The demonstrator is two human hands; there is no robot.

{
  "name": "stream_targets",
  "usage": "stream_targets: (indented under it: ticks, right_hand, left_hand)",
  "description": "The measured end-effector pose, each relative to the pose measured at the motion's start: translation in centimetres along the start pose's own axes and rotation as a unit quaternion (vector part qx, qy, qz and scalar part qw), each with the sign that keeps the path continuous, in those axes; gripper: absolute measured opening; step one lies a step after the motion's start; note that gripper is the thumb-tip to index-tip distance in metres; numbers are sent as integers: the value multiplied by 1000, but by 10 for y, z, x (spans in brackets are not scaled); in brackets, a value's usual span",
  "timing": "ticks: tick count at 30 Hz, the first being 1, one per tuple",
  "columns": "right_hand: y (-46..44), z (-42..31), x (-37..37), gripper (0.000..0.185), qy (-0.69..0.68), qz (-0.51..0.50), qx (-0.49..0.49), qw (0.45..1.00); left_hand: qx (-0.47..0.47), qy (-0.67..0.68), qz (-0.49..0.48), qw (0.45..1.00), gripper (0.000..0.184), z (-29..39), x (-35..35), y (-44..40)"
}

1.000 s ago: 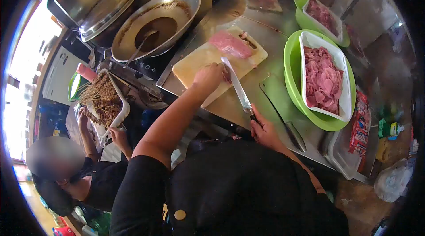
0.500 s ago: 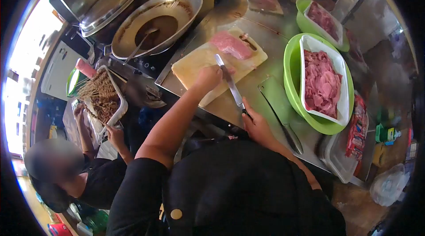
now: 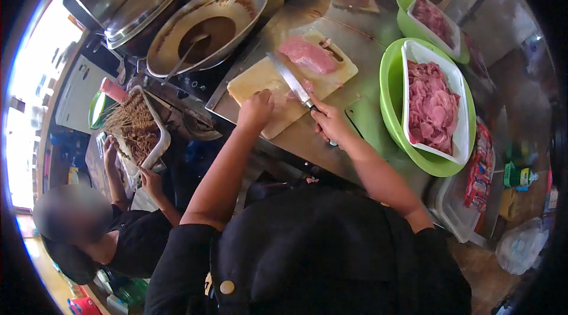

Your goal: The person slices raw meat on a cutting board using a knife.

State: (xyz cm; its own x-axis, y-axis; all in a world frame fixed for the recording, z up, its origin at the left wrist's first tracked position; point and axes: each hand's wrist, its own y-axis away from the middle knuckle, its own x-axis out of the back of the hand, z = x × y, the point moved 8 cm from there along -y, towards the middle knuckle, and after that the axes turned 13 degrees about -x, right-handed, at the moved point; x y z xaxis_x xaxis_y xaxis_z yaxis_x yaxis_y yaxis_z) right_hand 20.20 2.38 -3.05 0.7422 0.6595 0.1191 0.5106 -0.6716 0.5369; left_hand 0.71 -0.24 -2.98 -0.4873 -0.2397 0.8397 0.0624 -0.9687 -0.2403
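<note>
My right hand [image 3: 329,120] is closed round the black handle of a knife [image 3: 288,79], its long blade lying slantwise over the cream cutting board [image 3: 248,82]. On the board's near left part rests my left hand [image 3: 256,110], fingers curled in; whatever they may hold is hidden. A large pink piece of raw meat [image 3: 306,55] lies at the far side of the board, beyond the blade. Small meat scraps [image 3: 307,85] sit close to the knife. A second, wide blade [image 3: 365,121] with a green sheen lies on the table, partly covered by my right forearm.
To the right, a white tray of sliced meat [image 3: 435,105] sits in a green basin [image 3: 390,102]; another such pair stands behind. At left are a wok of brown sauce [image 3: 207,37] and a tray of skewers [image 3: 155,152] handled by a co-worker. Another person works across the table.
My left hand has drawn back left and down, away from the blade. My right hand, with the knife, has moved up and left, farther over the board.
</note>
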Motion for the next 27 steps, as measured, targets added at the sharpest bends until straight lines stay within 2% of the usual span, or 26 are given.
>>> stream_targets:
  ticks: [3, 6, 9, 12, 15, 16, 20, 22, 27]
  right_hand:
    - [7, 2, 3, 51, -20, -10, 6, 1000]
    - [15, 4, 4, 53, -57, -24, 28, 998]
    - [38, 9, 3, 55, -64, -20, 39, 997]
    - [56, 27, -3, 55, -15, 3, 33, 999]
    - [70, 40, -3, 53, 64, 27, 71, 995]
    - [73, 43, -3, 53, 75, 34, 85, 993]
    - [81, 49, -5, 54, 106, 30, 79, 991]
    - [82, 47, -6, 53, 100, 35, 108, 988]
    - [74, 31, -11, 52, 142, 55, 75, 986]
  left_hand:
    - [54, -35, -83, 994, 28, 11, 13, 8]
    - [-8, -115, -30, 993, 26, 14, 25, 2]
    - [-122, 38, 104, 986, 30, 31, 49, -1]
    - [-164, 26, 56, 985, 33, 59, 29, -7]
    - [-82, -24, 17, 996, 22, 64, 12, -6]
    - [-77, -30, 22, 996, 15, 60, 9, -5]
    - [-87, 3, 43, 995, 13, 53, 8, -4]
    - [-88, 10, 49, 995, 12, 49, 8, -5]
    - [-87, 27, 81, 993, 8, 42, 3, -9]
